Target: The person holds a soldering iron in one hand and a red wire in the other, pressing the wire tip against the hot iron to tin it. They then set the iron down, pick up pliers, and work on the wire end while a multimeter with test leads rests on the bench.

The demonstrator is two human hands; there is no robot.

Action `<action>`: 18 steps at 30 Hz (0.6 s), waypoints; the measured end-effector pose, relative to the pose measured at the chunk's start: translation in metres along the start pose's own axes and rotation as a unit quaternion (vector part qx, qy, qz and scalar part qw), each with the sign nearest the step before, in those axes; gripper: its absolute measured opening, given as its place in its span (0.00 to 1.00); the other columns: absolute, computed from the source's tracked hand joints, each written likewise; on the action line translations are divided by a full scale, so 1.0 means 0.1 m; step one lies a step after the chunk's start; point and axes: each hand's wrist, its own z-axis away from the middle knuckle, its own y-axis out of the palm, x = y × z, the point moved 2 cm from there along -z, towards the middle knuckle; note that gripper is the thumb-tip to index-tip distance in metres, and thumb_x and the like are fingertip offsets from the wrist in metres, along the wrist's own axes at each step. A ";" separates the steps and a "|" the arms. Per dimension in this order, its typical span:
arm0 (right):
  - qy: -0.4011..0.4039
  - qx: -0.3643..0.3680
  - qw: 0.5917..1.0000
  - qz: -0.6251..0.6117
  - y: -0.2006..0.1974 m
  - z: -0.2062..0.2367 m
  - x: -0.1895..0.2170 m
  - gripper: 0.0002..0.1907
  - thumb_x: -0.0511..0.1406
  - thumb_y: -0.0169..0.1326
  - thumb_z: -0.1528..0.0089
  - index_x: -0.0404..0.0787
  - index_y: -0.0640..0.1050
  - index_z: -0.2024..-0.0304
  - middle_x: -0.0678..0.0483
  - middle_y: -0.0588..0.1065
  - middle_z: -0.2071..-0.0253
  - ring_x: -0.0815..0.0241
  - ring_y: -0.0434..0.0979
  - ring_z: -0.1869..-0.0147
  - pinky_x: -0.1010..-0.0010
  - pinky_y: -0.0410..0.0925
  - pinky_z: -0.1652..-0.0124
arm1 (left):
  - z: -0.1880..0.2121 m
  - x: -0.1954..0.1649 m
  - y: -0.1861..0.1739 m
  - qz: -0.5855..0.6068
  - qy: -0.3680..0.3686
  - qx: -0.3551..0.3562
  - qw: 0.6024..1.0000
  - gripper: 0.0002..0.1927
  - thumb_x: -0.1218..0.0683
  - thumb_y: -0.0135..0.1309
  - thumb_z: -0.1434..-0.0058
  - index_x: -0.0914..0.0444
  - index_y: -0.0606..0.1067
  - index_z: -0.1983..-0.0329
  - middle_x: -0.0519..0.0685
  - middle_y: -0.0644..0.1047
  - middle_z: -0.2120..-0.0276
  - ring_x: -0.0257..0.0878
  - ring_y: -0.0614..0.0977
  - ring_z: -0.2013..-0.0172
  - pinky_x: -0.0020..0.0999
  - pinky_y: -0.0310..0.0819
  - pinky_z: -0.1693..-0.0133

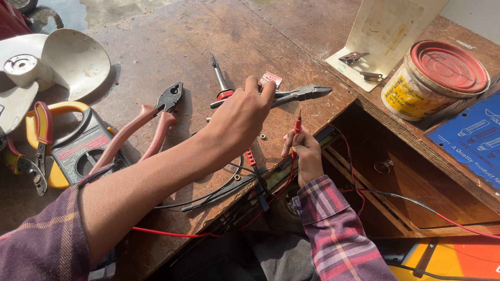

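Observation:
My left hand [239,117] reaches across the wooden workbench [172,47] and pinches a small pale red-marked component [271,79] between thumb and fingers. Its palm hides whatever lies beneath. My right hand [304,153] holds a red test probe [298,125] upright near the bench's front edge, its red lead trailing down. Right behind the component lie grey side cutters [302,93], and a red-collared soldering iron [220,80] lies to their left.
Red-handled pliers [151,127] and a yellow clamp meter [73,148] lie at left, beside a white fan blade [57,62]. A red-lidded tin [435,78] and a white panel [388,28] stand at the right. Black and red leads [219,192] cross the bench edge.

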 end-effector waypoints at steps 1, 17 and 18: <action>0.001 -0.004 1.000 0.010 0.00 0.00 0.00 0.12 0.33 0.43 0.27 0.38 0.71 0.66 0.54 0.69 0.66 0.63 0.72 0.69 0.70 0.69 0.55 | 0.01 0.02 -0.01 0.039 -0.020 -0.014 0.999 0.20 0.69 0.53 0.48 0.75 0.67 0.50 0.70 0.72 0.60 0.60 0.82 0.67 0.49 0.77 0.69; 0.019 -0.038 0.999 -0.012 0.12 0.03 -0.03 0.07 0.34 0.45 0.28 0.38 0.71 0.61 0.53 0.69 0.65 0.63 0.71 0.69 0.69 0.68 0.63 | 0.12 0.14 0.00 0.082 -0.032 0.030 0.996 0.22 0.69 0.54 0.50 0.76 0.65 0.51 0.72 0.71 0.62 0.62 0.81 0.69 0.50 0.75 0.70; 0.005 -0.031 0.999 -0.008 0.12 0.03 -0.03 0.07 0.33 0.46 0.29 0.38 0.70 0.62 0.53 0.69 0.64 0.63 0.72 0.69 0.69 0.68 0.63 | 0.12 0.15 0.00 0.082 -0.035 0.018 0.996 0.22 0.70 0.53 0.50 0.76 0.65 0.51 0.72 0.71 0.62 0.62 0.81 0.69 0.50 0.75 0.70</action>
